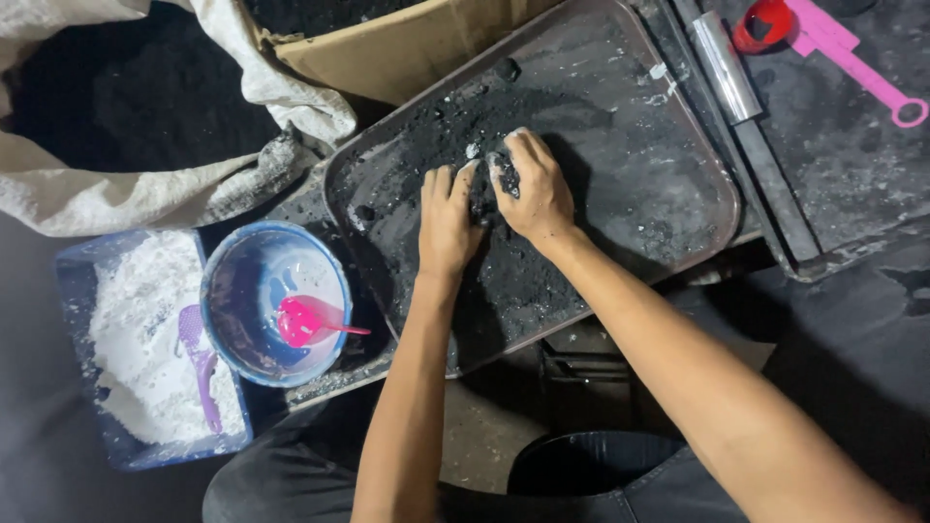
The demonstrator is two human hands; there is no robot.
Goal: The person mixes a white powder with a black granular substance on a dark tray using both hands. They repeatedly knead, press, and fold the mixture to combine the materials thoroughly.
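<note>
A dark metal tray [678, 184] lies tilted in front of me, covered with black powder and small lumps [455, 116]. My left hand [448, 218] presses palm-down on the black powder near the tray's middle, fingers together and dusted white. My right hand [531, 189] sits just beside it, fingers curled around a clump of the black material [506, 179]. The two hands touch each other over the pile.
A blue bowl [232, 266] with a pink spoon [305, 322] stands left of the tray. Beside it, a blue tub of white powder [136, 329] holds a purple scoop [199, 363]. A cloth sack of black powder [145, 107], cardboard [407, 48], a metal tube [727, 63] and pink tool [852, 63] lie behind.
</note>
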